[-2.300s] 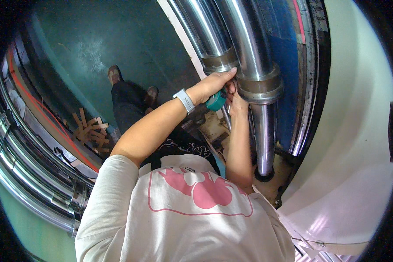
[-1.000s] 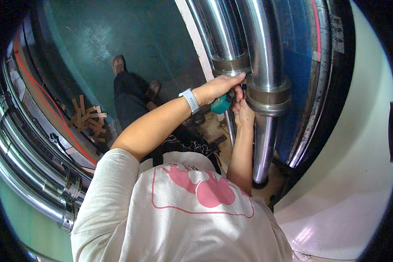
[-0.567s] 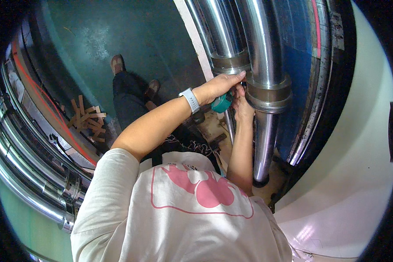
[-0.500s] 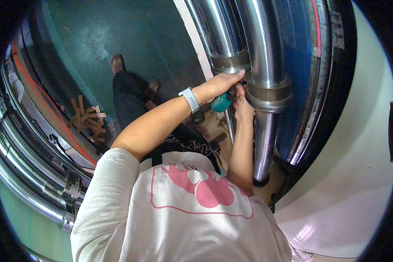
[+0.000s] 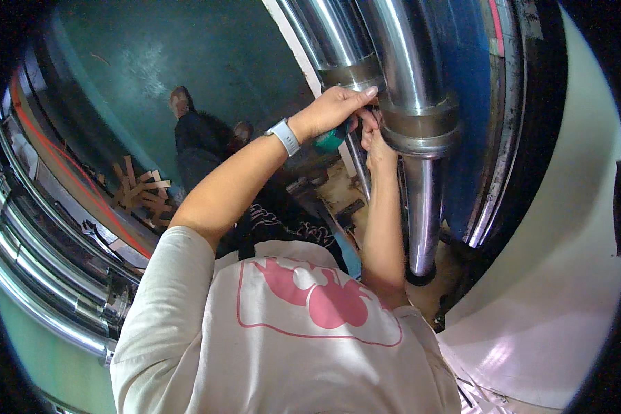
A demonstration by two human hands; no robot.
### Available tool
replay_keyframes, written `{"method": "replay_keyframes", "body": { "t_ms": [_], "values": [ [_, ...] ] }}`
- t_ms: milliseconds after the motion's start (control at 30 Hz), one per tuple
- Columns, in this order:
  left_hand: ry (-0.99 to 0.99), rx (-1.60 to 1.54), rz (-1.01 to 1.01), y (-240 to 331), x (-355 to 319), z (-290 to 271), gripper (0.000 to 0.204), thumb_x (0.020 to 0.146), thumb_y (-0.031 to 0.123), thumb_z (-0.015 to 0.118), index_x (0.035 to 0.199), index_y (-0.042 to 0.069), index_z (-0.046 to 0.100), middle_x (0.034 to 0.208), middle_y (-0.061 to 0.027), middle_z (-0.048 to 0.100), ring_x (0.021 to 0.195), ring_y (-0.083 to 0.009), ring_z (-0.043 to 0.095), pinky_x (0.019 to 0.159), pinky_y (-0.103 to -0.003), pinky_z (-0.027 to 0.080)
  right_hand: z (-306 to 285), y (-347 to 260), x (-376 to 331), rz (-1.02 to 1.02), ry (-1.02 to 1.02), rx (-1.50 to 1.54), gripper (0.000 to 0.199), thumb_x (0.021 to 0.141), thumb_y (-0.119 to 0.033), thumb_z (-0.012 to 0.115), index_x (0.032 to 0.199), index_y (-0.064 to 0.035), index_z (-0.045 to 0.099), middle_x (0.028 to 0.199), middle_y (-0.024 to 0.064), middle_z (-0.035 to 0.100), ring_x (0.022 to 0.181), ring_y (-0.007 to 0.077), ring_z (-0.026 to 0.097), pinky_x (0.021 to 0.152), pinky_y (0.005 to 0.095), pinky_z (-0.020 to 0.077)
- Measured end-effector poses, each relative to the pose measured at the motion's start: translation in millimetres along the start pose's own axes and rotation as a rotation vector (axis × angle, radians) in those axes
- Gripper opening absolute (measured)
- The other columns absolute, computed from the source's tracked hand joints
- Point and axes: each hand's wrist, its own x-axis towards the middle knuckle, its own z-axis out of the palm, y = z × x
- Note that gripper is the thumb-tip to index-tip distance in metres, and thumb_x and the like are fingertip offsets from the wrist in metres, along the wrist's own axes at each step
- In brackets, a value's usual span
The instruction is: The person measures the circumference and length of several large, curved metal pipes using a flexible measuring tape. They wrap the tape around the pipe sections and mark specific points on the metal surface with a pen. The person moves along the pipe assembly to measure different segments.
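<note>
My left hand [image 5: 334, 110], below a grey-banded watch [image 5: 283, 136], is closed with its thumb stretched toward the steel rods. Under its palm a green rounded object [image 5: 330, 140] shows in part; the fingers around it are mostly hidden. Close beside it my right hand [image 5: 374, 141] has its fingers bent and pinched together, meeting the left fingertips. What lies between those fingertips is too small to make out. Both hands are next to the collar [image 5: 421, 127] of a thick polished steel rod [image 5: 401, 48]. A second rod's collar [image 5: 352, 72] stands just beyond the left hand.
A blue machine surface [image 5: 459, 90] rises right of the rods, and a pale curved panel [image 5: 545, 276] fills the far right. Several wooden strips [image 5: 141, 190] lie piled at left, near a red cable [image 5: 62, 145]. More steel rods [image 5: 41, 283] run along the left.
Both hands and the green object have shifted slightly up and left in the picture. The rods and their collars have shifted the same way, so the view has moved too.
</note>
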Motion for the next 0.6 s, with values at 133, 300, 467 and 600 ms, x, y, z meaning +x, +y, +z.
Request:
{"method": "replay_keyframes", "body": {
  "t_ms": [133, 300, 467, 600],
  "values": [
    [-0.029, 0.066, -0.002, 2.6, 2.9, -2.2, 0.053, 0.09, 0.045, 0.038, 0.089, -0.003, 0.061, 0.076, -0.0094, 0.066, 0.058, -0.0112, 0.055, 0.051, -0.023, 0.044, -1.6, -0.6, -1.9, -0.028, 0.01, 0.025, 0.008, 0.088, -0.017, 0.051, 0.088, -0.0089, 0.053, 0.066, -0.0034, 0.043, 0.048, 0.0044, 0.033, 0.041, 0.0175, 0.0232],
    [-0.005, 0.045, -0.03, 7.2, 2.1, 4.8, 0.054, 0.09, 0.045, 0.038, 0.084, -0.002, 0.062, 0.074, -0.0086, 0.065, 0.058, -0.0116, 0.056, 0.053, -0.024, 0.044, -3.7, -1.5, -7.9, 0.004, 0.1, -0.062, 0.008, 0.088, -0.018, 0.052, 0.09, -0.0095, 0.052, 0.067, -0.003, 0.044, 0.049, 0.0043, 0.034, 0.041, 0.0175, 0.0239],
    [-0.025, -0.308, -0.143, -0.1, -1.1, 11.0, 0.058, 0.087, 0.052, 0.039, 0.076, -0.001, 0.06, 0.066, -0.0076, 0.058, 0.064, -0.0156, 0.055, 0.061, -0.025, 0.043, -1.3, -2.7, -13.8, -0.061, -0.007, 0.119, 0.013, 0.088, -0.023, 0.052, 0.093, -0.0103, 0.053, 0.074, -0.0054, 0.048, 0.054, 0.0024, 0.038, 0.043, 0.0155, 0.0257],
    [0.097, -0.528, -0.162, -1.9, -4.3, 17.2, 0.058, 0.083, 0.054, 0.048, 0.097, -0.002, 0.054, 0.066, -0.002, 0.056, 0.06, -0.0102, 0.05, 0.056, -0.022, 0.042, -1.0, 3.2, -11.1, -0.076, 0.067, 0.044, 0.01, 0.088, -0.02, 0.051, 0.095, -0.0128, 0.053, 0.078, -0.0056, 0.051, 0.056, 0.0024, 0.042, 0.043, 0.016, 0.0265]
  ]
}}
